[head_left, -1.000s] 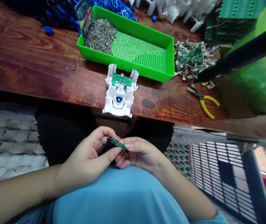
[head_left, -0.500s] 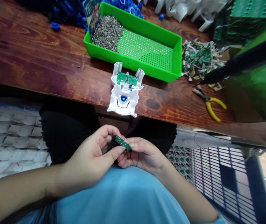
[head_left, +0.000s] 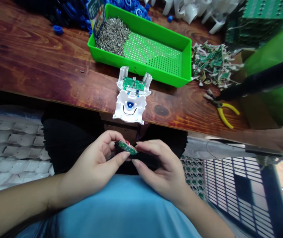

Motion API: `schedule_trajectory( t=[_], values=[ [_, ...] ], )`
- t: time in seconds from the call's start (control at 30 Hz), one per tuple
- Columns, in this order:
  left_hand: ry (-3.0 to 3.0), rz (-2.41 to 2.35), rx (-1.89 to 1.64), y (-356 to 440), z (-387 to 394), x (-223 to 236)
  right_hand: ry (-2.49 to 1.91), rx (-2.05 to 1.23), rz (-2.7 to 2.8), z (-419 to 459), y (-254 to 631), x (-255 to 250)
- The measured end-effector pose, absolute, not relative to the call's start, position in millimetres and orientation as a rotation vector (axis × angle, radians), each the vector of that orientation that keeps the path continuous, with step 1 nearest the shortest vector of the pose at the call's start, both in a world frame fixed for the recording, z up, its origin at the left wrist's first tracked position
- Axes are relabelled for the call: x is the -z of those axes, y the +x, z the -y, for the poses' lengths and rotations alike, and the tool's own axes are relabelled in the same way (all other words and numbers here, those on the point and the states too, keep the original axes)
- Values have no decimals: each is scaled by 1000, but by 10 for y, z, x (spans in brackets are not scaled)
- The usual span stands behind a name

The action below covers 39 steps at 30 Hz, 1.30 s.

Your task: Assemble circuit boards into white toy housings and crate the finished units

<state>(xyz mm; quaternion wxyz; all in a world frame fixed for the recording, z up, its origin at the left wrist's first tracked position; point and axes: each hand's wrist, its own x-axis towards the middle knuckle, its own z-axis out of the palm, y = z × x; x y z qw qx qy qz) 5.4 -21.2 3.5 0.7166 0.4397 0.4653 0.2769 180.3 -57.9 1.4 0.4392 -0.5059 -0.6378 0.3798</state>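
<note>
My left hand (head_left: 101, 158) pinches a small green circuit board (head_left: 127, 148) between thumb and fingers, above my lap. A bit of red wire shows at the board's upper edge, and something dark sits at its left end. Close to the board's right end is my right hand (head_left: 162, 168), thumb and forefinger apart with nothing visible between them. On the table edge beyond lies a white plastic housing (head_left: 118, 110) with a round blue part (head_left: 130, 105) in it. Against its far side, a second white shell holds a green circuit board (head_left: 133, 84).
A green basket (head_left: 141, 67) holds a heap of small screws (head_left: 113, 36). Right of it are a pile of small wired boards (head_left: 213, 62), yellow-handled pliers (head_left: 223, 114) and a black rod-like tool (head_left: 260, 81). Blue parts (head_left: 69, 16) and white shells (head_left: 191, 11) lie behind.
My right hand has let go of the small circuit board, opened and drawn back to the right. My left hand keeps the board, its flat face now turned slightly.
</note>
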Motion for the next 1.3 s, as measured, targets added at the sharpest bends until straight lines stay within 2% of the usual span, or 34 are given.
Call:
schedule_trajectory(
  t=[0.07, 0.17, 0.47, 0.57, 1.03, 1.3],
  values=[
    [949, -1028, -636, 61, 205, -20, -1241, -797, 1704, 569, 1787, -9],
    [984, -1025, -701, 63, 213, -21, -1252, -787, 1668, 549, 1742, -12],
    [1067, -1035, -772, 43, 254, -39, -1356, -1240, 1223, 580, 1623, -23],
    [1054, -1037, -777, 56, 252, -33, -1349, -1269, 1173, 566, 1620, -35],
    [948, -1038, -789, 82, 220, -50, -1329, -1181, 1210, 531, 1614, -8],
    [975, -977, -832, 55, 232, -43, -1258, -747, 1557, 532, 1643, -66]
  ],
)
